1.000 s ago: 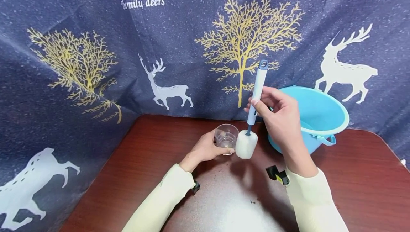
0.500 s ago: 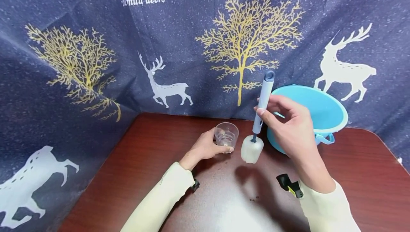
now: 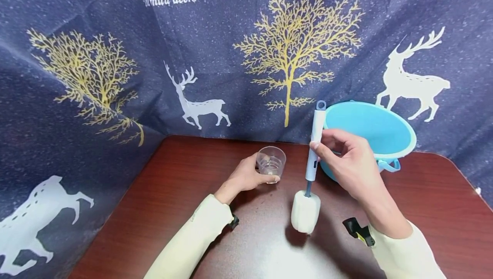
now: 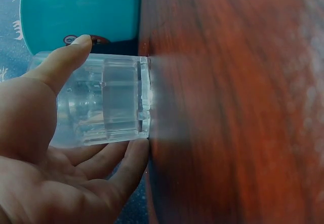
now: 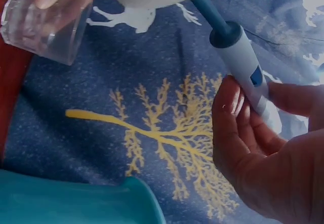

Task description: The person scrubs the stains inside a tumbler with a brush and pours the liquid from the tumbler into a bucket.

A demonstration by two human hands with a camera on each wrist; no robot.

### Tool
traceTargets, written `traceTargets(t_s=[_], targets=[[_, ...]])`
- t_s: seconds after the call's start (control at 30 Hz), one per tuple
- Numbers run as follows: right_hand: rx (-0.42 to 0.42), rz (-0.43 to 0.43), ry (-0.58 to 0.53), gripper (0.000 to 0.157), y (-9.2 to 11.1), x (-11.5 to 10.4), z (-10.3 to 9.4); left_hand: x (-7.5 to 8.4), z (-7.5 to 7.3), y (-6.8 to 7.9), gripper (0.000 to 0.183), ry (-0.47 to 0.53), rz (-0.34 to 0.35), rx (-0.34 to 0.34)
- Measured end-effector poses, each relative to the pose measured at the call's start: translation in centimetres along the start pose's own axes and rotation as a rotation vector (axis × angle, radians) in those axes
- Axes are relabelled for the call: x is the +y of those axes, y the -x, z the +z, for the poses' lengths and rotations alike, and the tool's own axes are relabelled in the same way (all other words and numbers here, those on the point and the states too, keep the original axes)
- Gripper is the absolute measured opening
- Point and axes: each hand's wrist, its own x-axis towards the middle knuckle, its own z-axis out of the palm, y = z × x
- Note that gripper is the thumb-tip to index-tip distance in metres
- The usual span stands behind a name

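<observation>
My left hand (image 3: 248, 174) grips a clear plastic cup (image 3: 274, 159) from its left side, thumb across the near face. In the left wrist view the cup (image 4: 114, 100) stands with its base at the tabletop, fingers curled round behind it. My right hand (image 3: 348, 159) pinches the pale blue handle of a sponge cup brush (image 3: 315, 142) between thumb and fingers. The brush hangs sponge end down, its white head above the table and to the right of the cup. In the right wrist view the handle (image 5: 243, 62) lies between thumb and fingertips, and the sponge is partly cut off.
A light blue bucket (image 3: 408, 150) stands at the back right, behind my right hand. The brown wooden table (image 3: 185, 176) meets a dark blue cloth (image 3: 246, 82) printed with deer and trees. Drops and a bright reflection show on the tabletop.
My right hand has moved right and toward me, bringing the brush away from the cup and lower in view; the handle is now more upright. The left hand and cup have stayed put.
</observation>
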Motion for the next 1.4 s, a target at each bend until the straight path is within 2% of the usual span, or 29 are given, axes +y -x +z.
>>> traceTargets(t_s=[0.17, 0.4, 0.67, 0.97, 1.13, 1.4], targets=[[-0.055, 0.075, 0.059, 0.02, -0.6, 1.2, 0.6, 0.0, 0.0, 0.0, 0.07, 0.001, 0.006, -0.005], [-0.151, 0.183, 0.057, 0.024, -1.5, 3.2, 1.9, 0.1, 0.0, -0.2, 0.07, 0.012, 0.016, -0.005], [-0.209, 0.224, 0.029, 0.022, -2.2, 5.7, 3.5, 0.3, 0.0, -0.2, 0.07, 0.025, 0.027, -0.007], [-0.346, 0.43, -0.14, 0.032, -3.0, 9.2, 4.9, 0.2, 0.1, 0.0, 0.069, 0.051, -0.008, -0.018], [-0.366, 0.485, -0.164, 0.031, -3.1, 10.7, 5.6, 0.2, 0.0, 0.0, 0.07, 0.036, -0.011, -0.018], [-0.375, 0.538, -0.154, 0.026, -3.2, 12.0, 6.1, 0.0, 0.1, -0.1, 0.071, 0.037, -0.014, -0.021]])
